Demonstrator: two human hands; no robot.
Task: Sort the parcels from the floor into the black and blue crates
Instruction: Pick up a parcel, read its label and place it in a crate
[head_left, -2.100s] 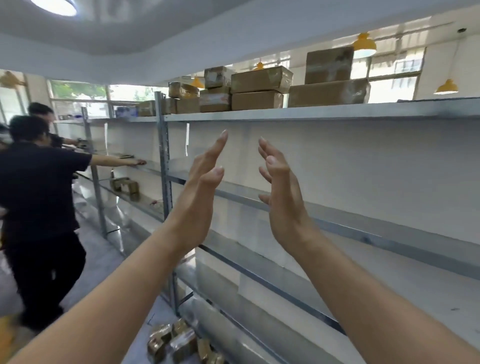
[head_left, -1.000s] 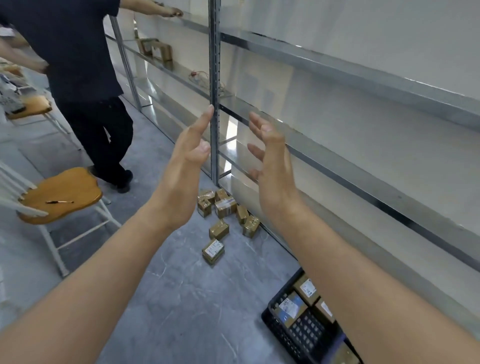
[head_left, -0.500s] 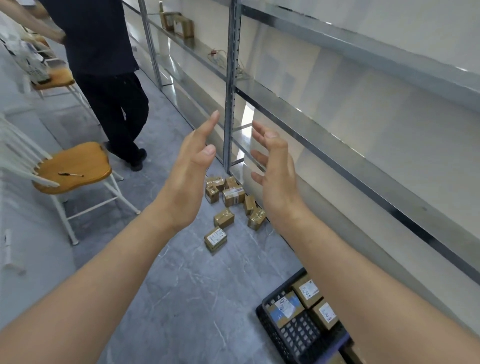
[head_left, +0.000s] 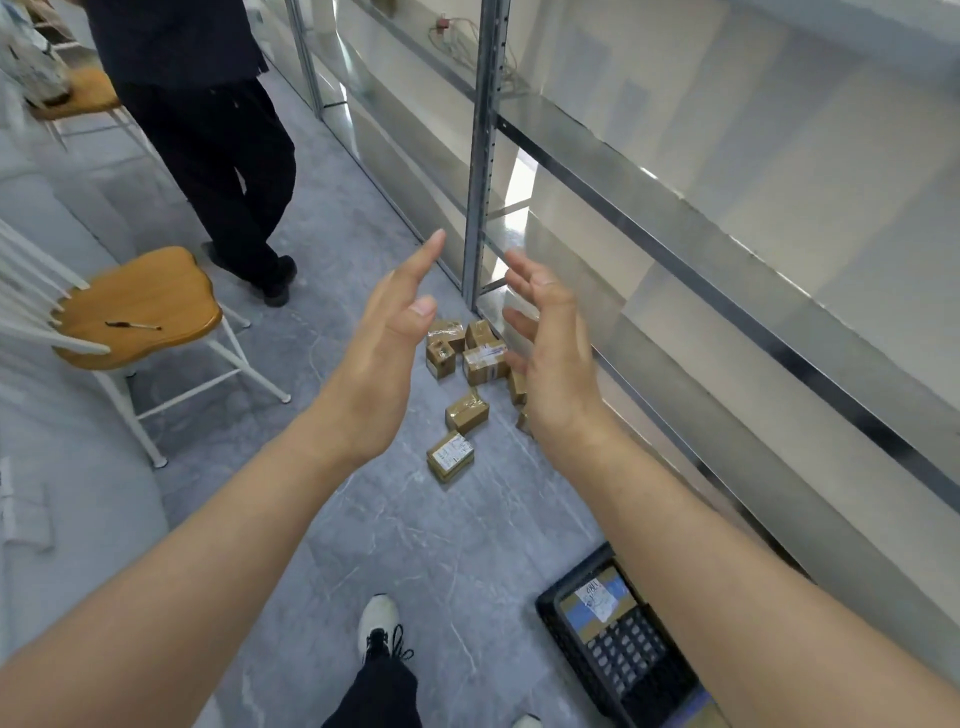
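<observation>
Grey floor (head_left: 415, 545) is showing between left grip (head_left: 384, 353) and right grip (head_left: 556, 358); both are spread, palms facing, holding nothing. Parcels (head_left: 466, 413) are lying beyond them, clustering at the shelf post (head_left: 480, 156) foot. Black crate (head_left: 631, 660) is sitting beside the shelving, partly hidden by the right forearm. Chair (head_left: 140, 306) and a standing person (head_left: 223, 156) are narrowing the aisle at left.

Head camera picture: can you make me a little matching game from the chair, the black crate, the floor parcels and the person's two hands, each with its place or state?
Things:
1 chair
2 black crate
3 parcels
4 left hand and right hand

Places or states:
a open, holding nothing
b bottom right, a labelled parcel inside
c clustered on the floor by the shelf post
d at left, a thin stick-like thing on its seat

Pairs: 1-d; 2-b; 3-c; 4-a
</observation>
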